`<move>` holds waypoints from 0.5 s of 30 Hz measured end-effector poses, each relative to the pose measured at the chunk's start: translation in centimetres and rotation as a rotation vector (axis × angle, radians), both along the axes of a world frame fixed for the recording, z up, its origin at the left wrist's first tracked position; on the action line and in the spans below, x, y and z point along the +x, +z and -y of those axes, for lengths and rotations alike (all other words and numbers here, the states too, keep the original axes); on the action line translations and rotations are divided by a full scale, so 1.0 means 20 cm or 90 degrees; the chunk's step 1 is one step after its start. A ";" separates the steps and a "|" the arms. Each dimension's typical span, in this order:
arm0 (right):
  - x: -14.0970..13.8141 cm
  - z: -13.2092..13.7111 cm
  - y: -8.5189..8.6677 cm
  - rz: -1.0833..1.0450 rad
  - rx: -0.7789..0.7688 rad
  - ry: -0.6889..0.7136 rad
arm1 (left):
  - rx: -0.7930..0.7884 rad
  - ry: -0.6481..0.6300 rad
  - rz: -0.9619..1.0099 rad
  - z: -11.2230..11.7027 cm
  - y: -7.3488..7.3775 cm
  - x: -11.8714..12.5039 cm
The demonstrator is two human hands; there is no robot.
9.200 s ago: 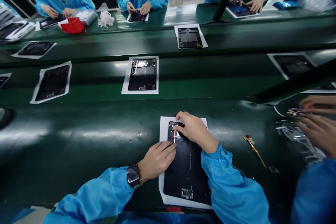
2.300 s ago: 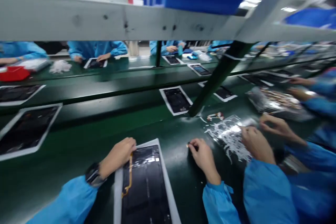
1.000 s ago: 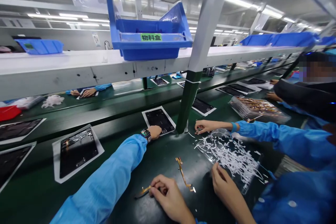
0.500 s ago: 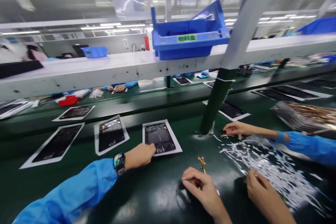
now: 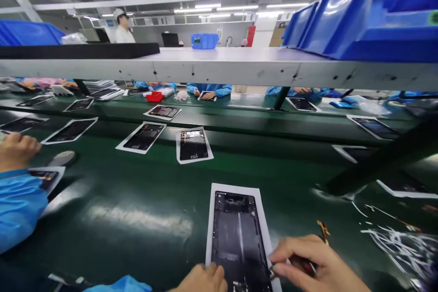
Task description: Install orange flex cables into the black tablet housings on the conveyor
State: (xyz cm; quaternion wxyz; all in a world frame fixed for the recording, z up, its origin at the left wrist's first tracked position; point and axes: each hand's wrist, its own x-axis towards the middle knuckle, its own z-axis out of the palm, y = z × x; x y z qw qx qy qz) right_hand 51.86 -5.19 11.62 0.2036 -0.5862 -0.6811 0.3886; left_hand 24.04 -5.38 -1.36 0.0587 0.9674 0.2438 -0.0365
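Note:
In front of me a dark tablet housing [image 5: 227,232] lies on a white sheet [image 5: 263,210], its near end cut off by the frame. Curled over its lower left edge are the fingers of my left hand [image 5: 205,278], closed on it. My right hand [image 5: 311,260] is at the right edge with thumb and forefinger pinched together. A small piece shows at those fingertips, too little visible to name. Just beyond my right hand, a gold-brown flex cable [image 5: 322,230] lies on the green bench [image 5: 147,219].
Several tablet housings on white sheets, one [image 5: 194,145] nearest, lie further back. White strips [image 5: 404,251] are heaped at right beside a dark post [image 5: 379,159]. A co-worker's blue sleeve [image 5: 20,210] reaches in at left. Blue bins [image 5: 342,23] stand on the shelf [image 5: 219,70] overhead.
My left hand has drawn the tablet housing from further back toward me. My right hand has come to its right edge. The view has turned left, and the co-worker's hands at right are gone.

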 end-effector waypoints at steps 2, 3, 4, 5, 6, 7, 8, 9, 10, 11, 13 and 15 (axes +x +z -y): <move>-0.09 -0.11 0.06 -0.003 -0.026 0.057 | -0.116 0.110 0.118 -0.08 0.14 -0.04; -0.14 -0.17 0.07 -0.015 -0.032 0.082 | -0.177 0.194 0.215 -0.13 0.22 -0.06; -0.18 -0.23 0.07 -0.031 -0.034 0.101 | -0.241 0.248 0.310 -0.19 0.29 -0.06; -0.23 -0.29 0.06 -0.046 -0.028 0.110 | -0.317 0.277 0.393 -0.25 0.34 -0.06; -0.27 -0.36 0.04 -0.056 -0.014 0.110 | -0.392 0.296 0.456 -0.30 0.37 -0.05; -0.31 -0.42 0.01 -0.059 0.006 0.107 | -0.462 0.301 0.495 -0.34 0.37 -0.03; -0.34 -0.48 -0.03 -0.053 0.029 0.102 | -0.516 0.309 0.510 -0.37 0.35 0.00; -0.37 -0.54 -0.08 -0.040 0.046 0.101 | -0.540 0.328 0.504 -0.40 0.32 0.02; -0.39 -0.59 -0.13 -0.020 0.055 0.097 | -0.527 0.354 0.484 -0.41 0.27 0.05; -0.41 -0.64 -0.19 0.003 0.055 0.081 | -0.480 0.383 0.455 -0.42 0.23 0.07; -0.44 -0.72 -0.29 0.034 0.046 0.065 | -0.323 0.422 0.386 -0.43 0.14 0.08; -0.46 -0.77 -0.39 0.057 0.032 0.059 | -0.151 0.417 0.313 -0.42 0.09 0.07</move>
